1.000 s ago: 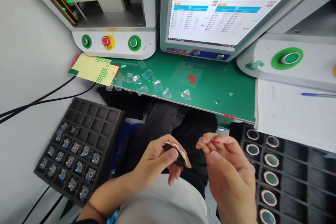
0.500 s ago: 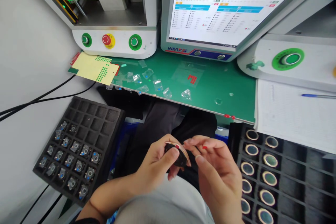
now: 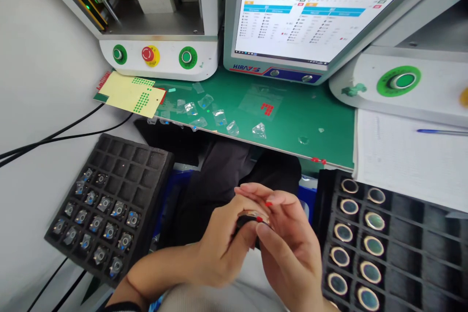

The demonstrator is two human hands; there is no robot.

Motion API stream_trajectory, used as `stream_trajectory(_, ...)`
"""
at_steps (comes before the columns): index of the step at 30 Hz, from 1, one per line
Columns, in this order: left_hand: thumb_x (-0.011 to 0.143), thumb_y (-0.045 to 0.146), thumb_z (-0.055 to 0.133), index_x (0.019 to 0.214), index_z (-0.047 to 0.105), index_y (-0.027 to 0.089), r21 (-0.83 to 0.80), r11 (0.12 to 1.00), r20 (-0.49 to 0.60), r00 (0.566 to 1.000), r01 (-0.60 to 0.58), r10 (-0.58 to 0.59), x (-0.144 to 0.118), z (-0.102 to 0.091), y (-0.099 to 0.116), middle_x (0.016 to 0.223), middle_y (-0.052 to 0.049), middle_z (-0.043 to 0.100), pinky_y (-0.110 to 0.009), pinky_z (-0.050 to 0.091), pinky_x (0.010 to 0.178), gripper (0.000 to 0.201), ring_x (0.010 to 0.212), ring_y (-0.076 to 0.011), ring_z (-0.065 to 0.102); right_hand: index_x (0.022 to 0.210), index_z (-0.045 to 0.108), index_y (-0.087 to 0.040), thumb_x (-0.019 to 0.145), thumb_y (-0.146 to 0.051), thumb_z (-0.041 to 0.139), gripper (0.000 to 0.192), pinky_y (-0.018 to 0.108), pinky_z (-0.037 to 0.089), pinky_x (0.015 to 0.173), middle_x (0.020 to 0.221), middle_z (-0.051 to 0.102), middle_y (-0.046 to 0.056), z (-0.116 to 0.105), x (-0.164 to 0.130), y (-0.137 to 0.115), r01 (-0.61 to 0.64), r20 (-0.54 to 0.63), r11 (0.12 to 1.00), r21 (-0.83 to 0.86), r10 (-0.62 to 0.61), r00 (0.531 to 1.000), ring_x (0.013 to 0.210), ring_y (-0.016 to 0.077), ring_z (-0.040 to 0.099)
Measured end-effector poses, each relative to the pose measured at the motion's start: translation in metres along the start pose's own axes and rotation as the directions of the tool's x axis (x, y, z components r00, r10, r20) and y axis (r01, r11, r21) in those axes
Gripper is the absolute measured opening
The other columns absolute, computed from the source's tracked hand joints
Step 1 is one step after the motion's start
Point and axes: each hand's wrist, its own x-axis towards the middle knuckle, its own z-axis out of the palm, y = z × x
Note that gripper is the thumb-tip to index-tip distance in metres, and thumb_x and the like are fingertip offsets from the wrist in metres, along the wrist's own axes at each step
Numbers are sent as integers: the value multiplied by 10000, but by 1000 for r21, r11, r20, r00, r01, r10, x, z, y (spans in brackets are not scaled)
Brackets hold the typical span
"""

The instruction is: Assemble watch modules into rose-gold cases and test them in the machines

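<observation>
My left hand (image 3: 219, 246) grips a small round black part with a copper-coloured ring (image 3: 252, 218) over my lap. My right hand (image 3: 288, 248) has come against it, thumb and fingers pinching the ring's right edge, with a tiny red sticker (image 3: 268, 204) on a fingertip. Most of the part is hidden between the two hands.
A black foam tray (image 3: 146, 161) of small metal parts lies at the left. Another black tray (image 3: 413, 248) holding ringed round parts lies at the right. Beyond are a green mat (image 3: 292, 117) with clear film scraps, a yellow sticker sheet (image 3: 127, 92), a monitor (image 3: 314, 9) and machines with buttons (image 3: 149, 54).
My right hand moved left from a gap beside the part until its fingers closed on the ring. My left hand kept its hold and tilted the part slightly.
</observation>
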Motion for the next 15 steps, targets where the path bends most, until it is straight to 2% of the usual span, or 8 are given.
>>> stream_trajectory(4,1030,217,407,1083,544,173,215,964,51,987,-157,149,1,-4,7,931,-73,643,-265,516,694,154,755,-157,619,981,641,-279,878,-233,667,116,302,590,802,1061,737,37,-1,2,-6,10,22,1000,18,-10,1000,1038,191,699)
stream_trajectory(7,1004,143,415,1121,517,177,369,906,134,976,-210,172,2,-6,12,1006,-105,683,-297,542,794,159,910,-204,676,971,641,-286,849,-206,664,148,331,577,850,1009,743,18,1,1,-7,26,7,1000,8,-26,1000,1001,187,706)
stream_trajectory(11,998,164,397,1072,516,172,452,849,197,959,-274,204,4,-5,12,965,-116,711,-318,566,780,141,862,-222,704,907,615,-294,783,-137,619,200,304,573,816,878,730,-38,9,-2,1,87,-153,993,78,-75,985,873,148,715)
stream_trajectory(15,1016,211,361,1068,545,153,531,806,209,962,-262,175,5,0,7,943,-134,725,-333,579,734,200,822,-243,721,879,594,-301,813,-148,551,172,305,560,811,822,691,-46,15,-6,8,150,-272,984,93,-120,955,836,133,695)
